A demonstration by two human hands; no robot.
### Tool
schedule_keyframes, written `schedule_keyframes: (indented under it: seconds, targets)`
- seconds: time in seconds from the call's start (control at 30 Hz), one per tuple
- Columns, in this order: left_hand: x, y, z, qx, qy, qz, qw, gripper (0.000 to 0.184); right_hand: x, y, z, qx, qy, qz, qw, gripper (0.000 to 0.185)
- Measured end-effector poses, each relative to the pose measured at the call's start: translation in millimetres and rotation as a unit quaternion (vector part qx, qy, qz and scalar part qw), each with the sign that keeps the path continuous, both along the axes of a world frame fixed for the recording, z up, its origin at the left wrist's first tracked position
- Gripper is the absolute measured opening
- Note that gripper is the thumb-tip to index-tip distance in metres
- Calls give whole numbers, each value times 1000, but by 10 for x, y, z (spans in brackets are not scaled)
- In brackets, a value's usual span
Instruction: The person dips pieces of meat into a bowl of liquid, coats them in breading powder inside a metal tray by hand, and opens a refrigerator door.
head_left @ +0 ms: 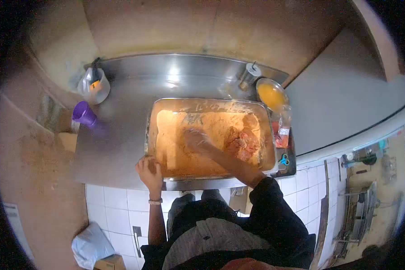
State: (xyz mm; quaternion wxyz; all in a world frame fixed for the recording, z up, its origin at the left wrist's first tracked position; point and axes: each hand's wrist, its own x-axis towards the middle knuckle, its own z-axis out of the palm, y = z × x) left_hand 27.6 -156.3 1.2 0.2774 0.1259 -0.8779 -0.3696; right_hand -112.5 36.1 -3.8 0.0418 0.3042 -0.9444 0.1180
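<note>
A large clear rectangular tub (154, 135) on the steel counter holds pale orange powder (168, 130). Coated reddish pieces (245, 145) lie in the powder at the tub's right side. My right hand (196, 138) reaches into the middle of the tub, its fingers down at the powder and blurred, so their pose is unclear. My left hand (149, 170) rests at the tub's near left corner, fingers bent over the rim.
On the steel counter (117, 153), a purple cup (84, 113) and a white container (94, 87) stand left. A bowl of yellow liquid (271, 95), a metal canister (250, 75), a red-and-white packet (282, 136) and teal-handled scissors (284, 159) are right of or behind the tub.
</note>
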Motion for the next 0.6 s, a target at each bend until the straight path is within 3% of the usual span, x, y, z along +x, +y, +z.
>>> schedule_keyframes:
  seconds: [0.13,0.23,0.3,0.37,0.43,0.5,0.57,0.6]
  targets:
    - [-22,-27,-62,-5,25,-7,1000,19,101,545,658,-46,-1,-16,999,29]
    - [22,-16,-51,12,2,-22,1000,20,-104,1065,776,-48,-182,-47,981,25]
    - [-10,-29,-113,-4,16,1,1000,21,-205,1511,668,-104,-15,-44,993,28]
    - [4,-26,-39,-11,28,-22,999,19,-170,1691,1379,-104,-105,-179,973,23]
    - [-12,-14,-52,-3,24,-9,1000,17,-445,2219,1411,-175,-89,-247,949,17]
    - [-25,11,-16,7,11,1,1000,15,-836,2667,1521,-157,-25,-287,945,18]
    - [-15,19,-46,26,10,11,1000,14,-1459,3331,1180,-431,-122,-159,880,22]
    - [-15,-2,-86,-4,22,10,1000,21,-1720,3617,1022,-431,-126,-154,880,22]
